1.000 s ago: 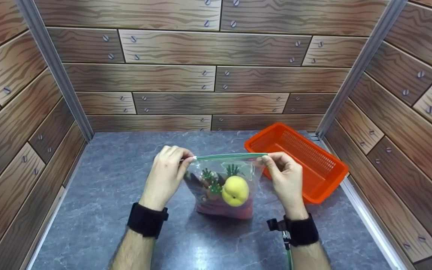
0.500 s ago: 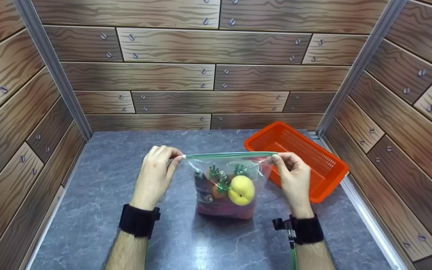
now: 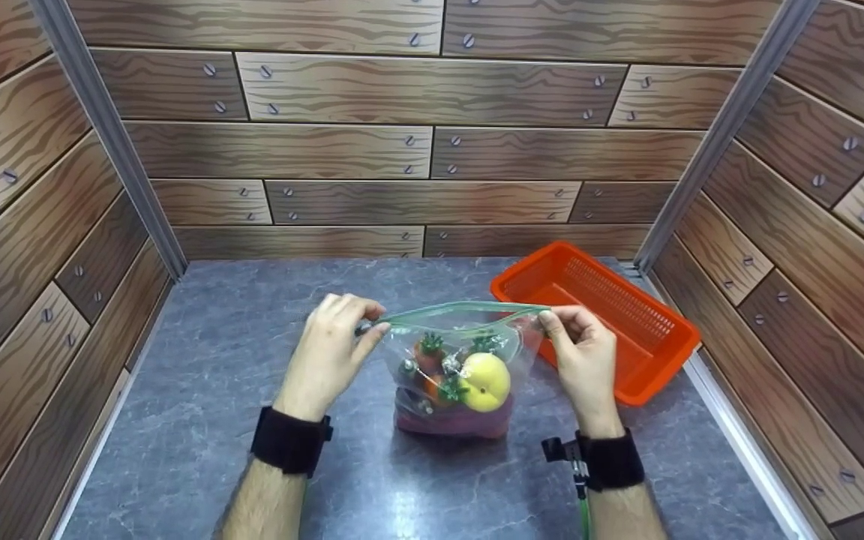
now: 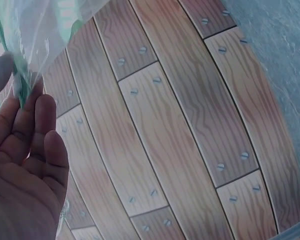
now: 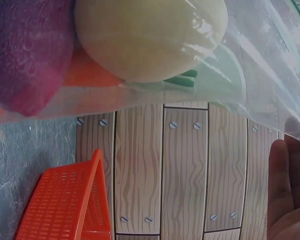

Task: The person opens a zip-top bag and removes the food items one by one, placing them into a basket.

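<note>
A clear zip bag [image 3: 526, 349] with a green zip strip stands upright between both hands, its mouth parted at the top. My left hand [image 3: 331, 356] pinches the left end of the strip between thumb and fingers; the left wrist view shows its other fingers bent behind the plastic. At the opposite corner, my right hand [image 3: 586, 367] pinches the bag's edge. Inside lie a yellow round fruit [image 3: 485, 382], orange carrots [image 3: 427, 363] with green tops, and a long purple-red vegetable [image 5: 32, 55] at the bottom. Glare on the film blurs the other contents.
An orange perforated basket [image 3: 627, 330] stands behind and to the right of the bag, close to the right hand. Wood-patterned walls [image 3: 349, 202] surround the grey marbled tabletop [image 3: 252, 300] at the back and sides.
Both hands spread outward, stretching the zip strip straight, then the left hand came back toward the right. The bag's mouth now gapes into a loop. The basket has stayed put.
</note>
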The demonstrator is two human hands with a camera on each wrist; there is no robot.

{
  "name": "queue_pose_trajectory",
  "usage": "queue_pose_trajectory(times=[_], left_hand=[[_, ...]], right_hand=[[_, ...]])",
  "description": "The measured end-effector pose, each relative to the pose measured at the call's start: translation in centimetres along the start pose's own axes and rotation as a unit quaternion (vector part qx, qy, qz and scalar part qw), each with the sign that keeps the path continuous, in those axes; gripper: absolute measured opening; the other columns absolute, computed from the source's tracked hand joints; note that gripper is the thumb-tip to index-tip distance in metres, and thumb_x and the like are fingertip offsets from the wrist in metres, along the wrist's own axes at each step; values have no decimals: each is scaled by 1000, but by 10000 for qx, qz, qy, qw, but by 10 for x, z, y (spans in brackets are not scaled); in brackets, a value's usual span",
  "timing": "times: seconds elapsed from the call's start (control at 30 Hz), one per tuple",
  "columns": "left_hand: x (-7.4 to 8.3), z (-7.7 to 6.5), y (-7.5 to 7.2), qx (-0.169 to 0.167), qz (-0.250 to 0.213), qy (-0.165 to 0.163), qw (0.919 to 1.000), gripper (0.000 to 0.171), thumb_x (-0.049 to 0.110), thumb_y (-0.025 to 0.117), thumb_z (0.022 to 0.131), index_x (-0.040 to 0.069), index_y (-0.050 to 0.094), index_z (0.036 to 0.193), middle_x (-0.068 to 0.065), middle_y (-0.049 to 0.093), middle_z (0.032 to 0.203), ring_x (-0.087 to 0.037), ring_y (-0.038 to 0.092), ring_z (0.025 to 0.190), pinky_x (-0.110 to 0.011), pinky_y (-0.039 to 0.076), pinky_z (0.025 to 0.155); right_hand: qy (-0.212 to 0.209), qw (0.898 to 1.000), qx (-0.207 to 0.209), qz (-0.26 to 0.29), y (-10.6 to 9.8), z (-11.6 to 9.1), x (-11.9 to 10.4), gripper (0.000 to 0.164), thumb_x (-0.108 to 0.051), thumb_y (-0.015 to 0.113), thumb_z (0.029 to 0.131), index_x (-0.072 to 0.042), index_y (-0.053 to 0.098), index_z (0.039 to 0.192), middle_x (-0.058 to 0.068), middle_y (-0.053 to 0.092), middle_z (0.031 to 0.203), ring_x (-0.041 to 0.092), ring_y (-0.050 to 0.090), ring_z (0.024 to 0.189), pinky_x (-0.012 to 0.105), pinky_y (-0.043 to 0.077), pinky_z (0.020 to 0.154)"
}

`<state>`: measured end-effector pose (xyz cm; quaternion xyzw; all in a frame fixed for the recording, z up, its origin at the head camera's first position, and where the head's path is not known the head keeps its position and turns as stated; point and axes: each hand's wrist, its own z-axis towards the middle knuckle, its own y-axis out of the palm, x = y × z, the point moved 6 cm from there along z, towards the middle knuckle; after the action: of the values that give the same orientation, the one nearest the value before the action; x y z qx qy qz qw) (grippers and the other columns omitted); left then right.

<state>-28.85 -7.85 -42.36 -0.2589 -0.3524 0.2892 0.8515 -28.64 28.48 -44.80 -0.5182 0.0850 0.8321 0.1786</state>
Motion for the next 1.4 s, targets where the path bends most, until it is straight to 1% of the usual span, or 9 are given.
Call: queue_pose_trajectory(times=[0.27,0.43,0.5,0.6,0.7,0.8,0.87,1.07,1.4], left_hand=[[4,1,4,220,5,-72,9997,11,24,81,111,13,84,108,-3,83,103,-23,75,96,-43,67,88],[6,4,5,415,84,-21,9991,10,21,80,112,12,84,108,-4,82,101,-21,76,94,-42,69,85],[6,5,5,481,84,-54,9988,10,20,79,113,12,84,109,-4,82,102,-22,77,95,-41,70,85],[3,7,4,592,5,-157,9981,10,19,79,114,10,84,111,-6,83,105,-23,80,97,-42,72,87],[-1,9,2,719,-62,-298,9969,11,19,79,114,9,83,112,-7,82,105,-23,79,97,-42,72,87],[-7,11,-1,871,-119,-398,9953,12,18,79,114,7,83,113,-8,82,104,-24,79,96,-43,73,87],[-10,13,-3,951,-149,-442,9944,12,17,78,114,6,83,113,-9,81,104,-24,79,96,-44,73,87],[-26,18,-12,1126,-119,-638,9915,12,14,78,114,3,82,113,-12,82,104,-27,82,94,-45,75,86],[-65,21,-48,1572,126,-1068,9817,14,12,79,113,-1,82,114,-20,83,110,-38,82,97,-54,73,90]], right_hand=[[-131,9996,30,-250,-3,-2,1,9,-1,82,108,8,83,110,-7,83,89,4,75,79,15,66,75],[-468,9954,34,-830,-10,-3,6,9,-5,83,109,2,87,114,12,88,99,-1,80,88,10,65,80],[-567,9912,27,-1198,-14,-2,11,11,-6,83,109,0,88,116,17,90,103,3,83,90,8,63,80],[-495,9782,-101,-2015,-19,-3,23,16,-9,83,110,-5,89,124,16,91,113,17,87,98,14,66,84],[-204,9579,-385,-2839,-23,-5,43,23,-11,81,112,-6,86,134,17,90,124,34,87,110,35,73,95],[50,9384,-575,-3406,-29,-8,66,29,-9,80,112,-3,83,139,21,87,131,43,85,119,59,72,104],[142,9270,-631,-3696,-35,-9,80,32,-8,81,110,-1,81,141,23,86,134,46,84,123,65,69,106],[455,8987,-754,-4296,-52,-14,106,41,-8,78,111,2,74,151,27,81,144,53,77,134,71,65,110],[751,8847,-610,-4559,-69,-14,117,40,-10,74,112,0,74,151,28,78,149,56,76,133,73,66,105]])
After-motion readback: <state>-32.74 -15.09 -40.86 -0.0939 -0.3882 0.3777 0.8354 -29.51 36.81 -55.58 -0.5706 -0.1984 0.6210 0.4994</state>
